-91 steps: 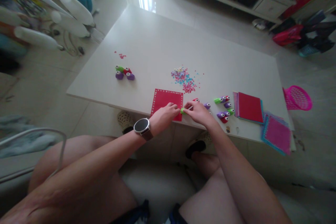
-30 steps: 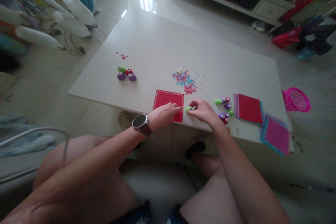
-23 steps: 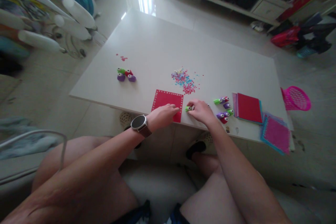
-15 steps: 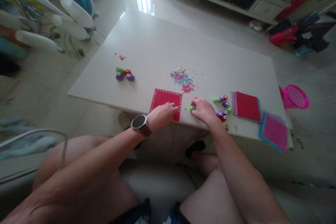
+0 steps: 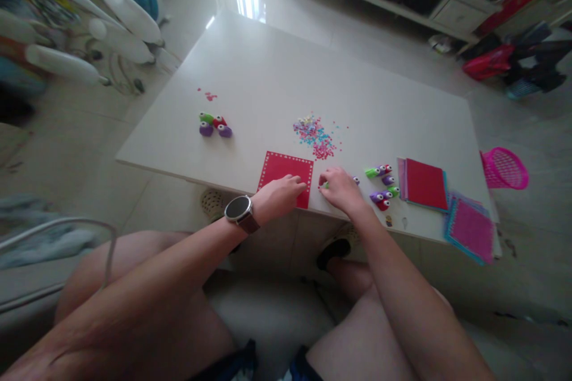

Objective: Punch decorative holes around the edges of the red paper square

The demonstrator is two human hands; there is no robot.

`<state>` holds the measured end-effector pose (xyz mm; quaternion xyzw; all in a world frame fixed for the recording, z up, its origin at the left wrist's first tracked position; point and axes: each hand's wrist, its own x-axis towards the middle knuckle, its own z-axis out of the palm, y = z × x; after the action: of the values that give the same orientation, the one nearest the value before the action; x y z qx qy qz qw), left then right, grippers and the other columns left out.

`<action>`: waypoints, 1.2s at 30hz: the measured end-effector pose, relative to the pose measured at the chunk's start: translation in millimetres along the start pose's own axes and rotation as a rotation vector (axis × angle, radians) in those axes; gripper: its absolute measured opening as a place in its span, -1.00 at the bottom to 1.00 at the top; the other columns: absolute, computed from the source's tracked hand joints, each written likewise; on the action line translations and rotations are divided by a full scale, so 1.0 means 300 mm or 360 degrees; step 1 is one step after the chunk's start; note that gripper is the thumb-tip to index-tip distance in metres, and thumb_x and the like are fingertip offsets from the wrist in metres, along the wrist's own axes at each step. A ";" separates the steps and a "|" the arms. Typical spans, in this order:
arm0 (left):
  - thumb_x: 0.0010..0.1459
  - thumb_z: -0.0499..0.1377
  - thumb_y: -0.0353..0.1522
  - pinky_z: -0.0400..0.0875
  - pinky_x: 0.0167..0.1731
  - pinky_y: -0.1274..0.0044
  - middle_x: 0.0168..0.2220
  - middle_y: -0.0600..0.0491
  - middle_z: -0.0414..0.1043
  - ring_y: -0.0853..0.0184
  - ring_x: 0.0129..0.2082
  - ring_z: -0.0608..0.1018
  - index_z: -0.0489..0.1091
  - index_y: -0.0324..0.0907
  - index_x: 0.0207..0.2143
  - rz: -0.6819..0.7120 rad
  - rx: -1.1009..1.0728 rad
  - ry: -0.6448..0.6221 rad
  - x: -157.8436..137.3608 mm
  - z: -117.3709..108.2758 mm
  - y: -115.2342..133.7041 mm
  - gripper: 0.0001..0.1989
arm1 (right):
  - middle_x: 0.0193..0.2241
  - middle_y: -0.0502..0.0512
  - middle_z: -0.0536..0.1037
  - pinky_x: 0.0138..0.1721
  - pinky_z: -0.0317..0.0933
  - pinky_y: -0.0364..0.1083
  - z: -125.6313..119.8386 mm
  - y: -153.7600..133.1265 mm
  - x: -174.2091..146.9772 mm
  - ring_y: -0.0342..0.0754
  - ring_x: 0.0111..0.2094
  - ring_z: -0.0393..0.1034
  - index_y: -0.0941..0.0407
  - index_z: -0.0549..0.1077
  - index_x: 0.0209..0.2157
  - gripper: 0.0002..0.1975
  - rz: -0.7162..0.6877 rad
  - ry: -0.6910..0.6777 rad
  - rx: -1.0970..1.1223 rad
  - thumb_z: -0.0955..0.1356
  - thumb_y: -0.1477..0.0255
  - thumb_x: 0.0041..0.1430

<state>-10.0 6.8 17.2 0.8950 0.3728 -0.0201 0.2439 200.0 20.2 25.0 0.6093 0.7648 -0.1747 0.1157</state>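
Observation:
A red square card (image 5: 282,165) with a row of small white marks along its border lies at the table's near edge. My left hand (image 5: 282,191), with a watch on its wrist, rests on the card's lower right, fingers stretched out and holding nothing. Just right of the card, my right hand (image 5: 342,189) is closed, its fingertips around a small green googly-eyed piece (image 5: 326,186) that is mostly hidden. A purple eyed piece (image 5: 356,180) peeks out behind that hand. Farther right stand several green, purple and red eyed pieces (image 5: 386,180).
A scatter of pink, blue and white confetti (image 5: 318,140) lies beyond the card. More eyed pieces (image 5: 215,125) and a few red bits (image 5: 210,96) are at the left. To the right are stacked red cards (image 5: 426,183), pink and blue sheets (image 5: 470,229) and a pink basket (image 5: 504,168).
My right hand has shifted slightly left, covering more of the green piece and uncovering the purple one behind it. The left hand stays on the card. The view has moved a little.

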 end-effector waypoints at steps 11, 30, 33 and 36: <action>0.34 0.09 -0.54 0.54 0.02 0.40 0.00 -0.13 0.55 0.17 0.01 0.58 0.51 -0.26 0.00 -0.0049 -0.0006 0.0036 -0.003 0.016 0.003 -0.73 | -0.12 0.08 0.69 0.07 0.15 0.02 -0.014 -0.001 -0.011 0.07 0.05 0.49 0.10 0.59 -0.13 -0.69 0.0149 -0.0049 0.0297 0.33 0.69 0.19; 0.34 0.09 -0.54 0.55 0.03 0.39 0.02 -0.13 0.54 0.15 0.05 0.58 0.51 -0.24 0.02 -0.0052 0.0041 0.0026 -0.007 0.015 0.010 -0.72 | 0.08 0.21 0.61 0.16 0.17 0.14 0.018 -0.010 -0.018 0.18 0.20 0.39 0.09 0.56 -0.05 -0.70 0.0037 0.0136 0.0246 0.31 0.59 0.25; 0.35 0.11 -0.53 0.55 0.03 0.39 0.03 -0.14 0.53 0.16 0.03 0.58 0.51 -0.25 0.03 -0.0041 0.0038 0.0024 -0.004 0.013 0.011 -0.72 | 0.05 0.22 0.61 0.16 0.17 0.09 0.021 -0.019 -0.013 0.15 0.17 0.40 0.11 0.56 -0.07 -0.75 -0.0022 0.0124 0.0229 0.33 0.57 0.27; 0.35 0.12 -0.52 0.54 0.03 0.40 0.03 -0.14 0.53 0.17 0.01 0.57 0.51 -0.25 0.05 -0.0025 0.0031 0.0055 0.002 0.022 0.002 -0.72 | -0.03 0.21 0.62 0.06 0.20 -0.04 0.022 -0.039 -0.013 0.06 0.04 0.45 0.14 0.54 -0.11 -0.81 -0.0152 0.0120 0.0250 0.32 0.58 0.32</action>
<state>-8.1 3.9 11.4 0.8946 0.3839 -0.0103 0.2284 189.2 11.8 22.0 0.5855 0.7806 -0.2166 0.0303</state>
